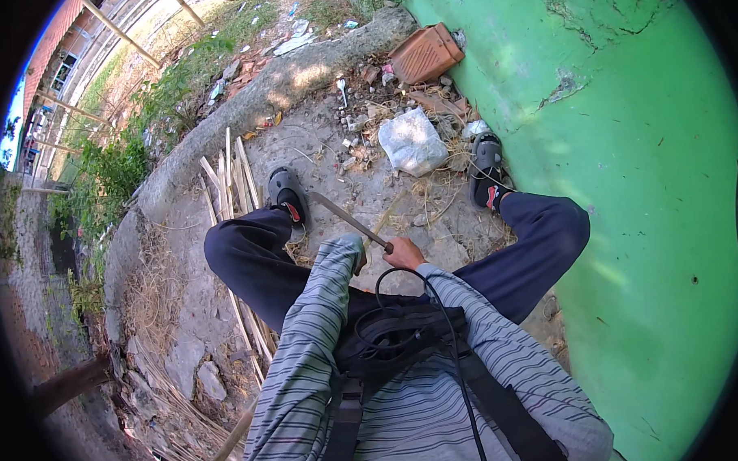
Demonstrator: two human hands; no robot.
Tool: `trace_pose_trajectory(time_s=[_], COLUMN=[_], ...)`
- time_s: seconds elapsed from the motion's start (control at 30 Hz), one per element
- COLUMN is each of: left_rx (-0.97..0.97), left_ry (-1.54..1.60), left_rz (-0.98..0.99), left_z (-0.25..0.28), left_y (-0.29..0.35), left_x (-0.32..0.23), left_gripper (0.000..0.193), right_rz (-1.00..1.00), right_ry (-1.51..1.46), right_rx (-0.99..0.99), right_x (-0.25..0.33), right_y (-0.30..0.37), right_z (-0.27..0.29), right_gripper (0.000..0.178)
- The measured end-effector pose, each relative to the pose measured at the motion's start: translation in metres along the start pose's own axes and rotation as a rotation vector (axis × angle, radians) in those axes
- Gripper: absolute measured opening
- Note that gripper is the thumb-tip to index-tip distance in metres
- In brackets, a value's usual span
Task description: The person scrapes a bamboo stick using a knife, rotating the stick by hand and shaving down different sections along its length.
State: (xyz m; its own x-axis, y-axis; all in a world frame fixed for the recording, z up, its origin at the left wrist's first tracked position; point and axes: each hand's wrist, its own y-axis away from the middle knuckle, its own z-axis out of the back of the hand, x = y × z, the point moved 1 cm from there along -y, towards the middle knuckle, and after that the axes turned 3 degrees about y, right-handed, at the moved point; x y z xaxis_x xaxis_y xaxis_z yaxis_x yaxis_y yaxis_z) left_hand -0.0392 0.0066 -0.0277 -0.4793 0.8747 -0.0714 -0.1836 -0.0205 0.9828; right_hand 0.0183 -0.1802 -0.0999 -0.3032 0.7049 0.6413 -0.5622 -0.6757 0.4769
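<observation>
My right hand (404,253) is closed round the handle of a long knife (348,218). Its narrow blade points forward and left, toward my left shoe. Close beside it, my left hand (360,262) is mostly hidden by its striped sleeve, with only a little of the fingers showing. A pale bamboo strip (390,210) slants forward and right from this hand, passing by the blade. It lines up with the closed left fingers, though the grip itself is hidden. Both hands are low between my spread knees.
Long split strips (236,182) lie on the ground to my left, running past my left leg. A white bag (413,142) and a terracotta block (426,54) lie ahead among rubble. The green wall (619,181) rises at my right; a black cable (454,349) hangs over my chest.
</observation>
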Motion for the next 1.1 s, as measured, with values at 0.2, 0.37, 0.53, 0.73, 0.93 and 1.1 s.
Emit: trace_pose_trajectory(time_s=[0.2,0.37,0.53,0.73,0.93,1.1], left_rx=[-0.484,-0.991,-1.056,-1.021,-1.038,-1.046], left_ry=[0.034,0.008,0.034,0.102,0.161,0.162], left_rz=[0.065,0.091,0.015,-0.022,-0.035,-0.063], left_z=[0.003,-0.006,-0.021,-0.027,-0.038,-0.041], left_y=[0.050,0.095,0.103,0.105,0.106,0.102], left_x=[-0.009,-0.022,-0.029,-0.031,-0.025,-0.027], left_gripper=[0.028,0.020,0.014,0.013,0.011,0.011], right_rz=[0.017,0.040,0.167,0.006,0.137,0.017], right_ry=[-0.138,-0.294,-0.389,-0.261,-0.182,-0.188], right_rx=[-0.071,-0.103,-0.106,-0.037,-0.026,-0.079], right_x=[0.016,0.027,0.034,0.024,0.028,0.021], right_y=[-0.008,-0.002,0.006,0.002,0.004,0.002], right_z=[0.015,0.012,0.006,0.009,0.004,0.009], right_gripper=[0.032,0.032,0.032,0.032,0.029,0.029])
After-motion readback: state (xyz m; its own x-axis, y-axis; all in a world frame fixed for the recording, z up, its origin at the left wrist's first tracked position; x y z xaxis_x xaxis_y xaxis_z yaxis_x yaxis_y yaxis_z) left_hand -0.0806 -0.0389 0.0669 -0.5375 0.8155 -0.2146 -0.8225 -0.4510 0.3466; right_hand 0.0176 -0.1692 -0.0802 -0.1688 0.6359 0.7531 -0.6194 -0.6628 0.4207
